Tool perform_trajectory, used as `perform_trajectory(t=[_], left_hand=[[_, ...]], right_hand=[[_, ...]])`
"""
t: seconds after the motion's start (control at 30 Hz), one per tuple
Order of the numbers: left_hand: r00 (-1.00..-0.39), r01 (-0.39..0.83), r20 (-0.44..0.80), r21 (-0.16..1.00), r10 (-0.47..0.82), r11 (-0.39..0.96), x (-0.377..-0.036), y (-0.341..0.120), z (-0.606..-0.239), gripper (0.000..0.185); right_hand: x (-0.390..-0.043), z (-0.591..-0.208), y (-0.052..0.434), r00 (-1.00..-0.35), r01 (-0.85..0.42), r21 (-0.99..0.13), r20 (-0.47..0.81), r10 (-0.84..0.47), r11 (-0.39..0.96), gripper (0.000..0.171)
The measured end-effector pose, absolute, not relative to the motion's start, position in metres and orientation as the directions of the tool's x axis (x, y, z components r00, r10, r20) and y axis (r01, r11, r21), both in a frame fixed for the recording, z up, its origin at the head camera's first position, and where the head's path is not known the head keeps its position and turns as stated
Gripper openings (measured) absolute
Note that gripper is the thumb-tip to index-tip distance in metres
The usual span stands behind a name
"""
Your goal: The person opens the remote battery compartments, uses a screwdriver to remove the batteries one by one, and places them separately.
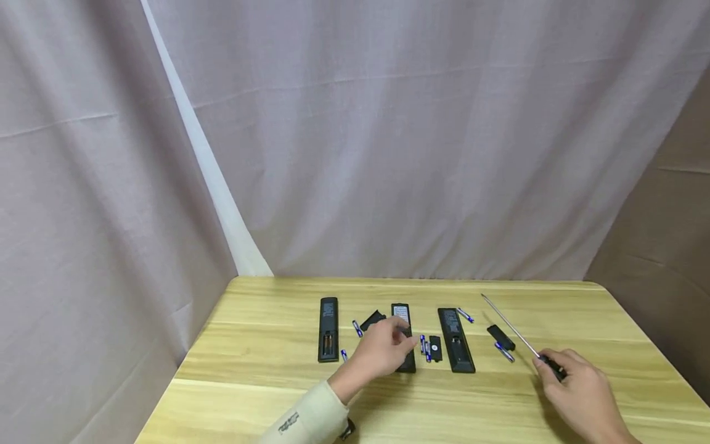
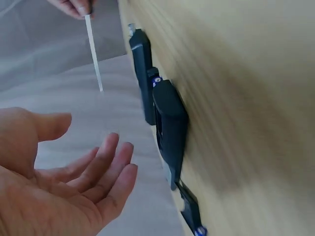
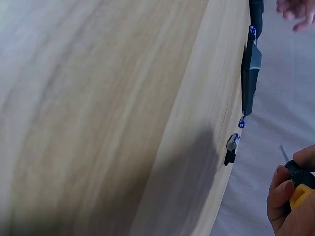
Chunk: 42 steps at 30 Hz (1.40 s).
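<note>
We grip the screwdriver (image 1: 518, 336) in our right hand (image 1: 579, 388); our left hand (image 1: 383, 351), fingers relaxed, should steady the middle remote (image 1: 403, 336) flat before we pry

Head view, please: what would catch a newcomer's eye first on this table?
Three black remote controls lie face down in a row on the wooden table, with small blue batteries and loose covers scattered between them. The left hand hovers open over the middle remote, while the right hand holds a long screwdriver at the right.
</note>
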<state>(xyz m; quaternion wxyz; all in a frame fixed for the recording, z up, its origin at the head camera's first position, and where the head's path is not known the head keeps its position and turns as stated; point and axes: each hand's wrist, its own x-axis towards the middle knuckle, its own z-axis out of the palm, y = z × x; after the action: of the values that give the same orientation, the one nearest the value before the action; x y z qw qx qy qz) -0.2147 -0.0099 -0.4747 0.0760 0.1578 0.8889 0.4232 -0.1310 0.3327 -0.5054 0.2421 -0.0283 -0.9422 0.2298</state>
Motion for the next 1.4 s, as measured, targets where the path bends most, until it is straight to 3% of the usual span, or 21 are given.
perform_trajectory(t=[0.33,0.53,0.7,1.13,1.4], left_hand=[[-0.951,0.234,0.06,0.78,0.303,0.581,-0.184,-0.068,-0.478,0.032],[-0.946,0.27,0.089,0.749,0.312,0.604,-0.178,-0.086,-0.476,0.027],[-0.95,0.259,0.088,0.758,0.299,0.598,-0.177,-0.093,-0.477,0.026],[-0.952,0.246,0.08,0.776,0.296,0.581,-0.173,-0.093,-0.479,0.027],[-0.957,0.22,0.047,0.762,0.287,0.608,-0.174,-0.096,-0.48,0.028]], right_hand=[[-0.129,-0.51,0.334,-0.877,-0.05,-0.453,0.446,0.177,0.89,0.016],[-0.128,-0.513,0.336,-0.895,-0.006,-0.456,0.399,0.198,0.89,0.023],[-0.129,-0.512,0.34,-0.882,-0.002,-0.454,0.421,0.213,0.891,0.028],[-0.141,-0.513,0.356,-0.96,0.042,-0.424,0.233,0.154,0.905,0.035],[-0.148,-0.521,0.36,-0.963,0.031,-0.407,0.234,0.137,0.913,0.029]])
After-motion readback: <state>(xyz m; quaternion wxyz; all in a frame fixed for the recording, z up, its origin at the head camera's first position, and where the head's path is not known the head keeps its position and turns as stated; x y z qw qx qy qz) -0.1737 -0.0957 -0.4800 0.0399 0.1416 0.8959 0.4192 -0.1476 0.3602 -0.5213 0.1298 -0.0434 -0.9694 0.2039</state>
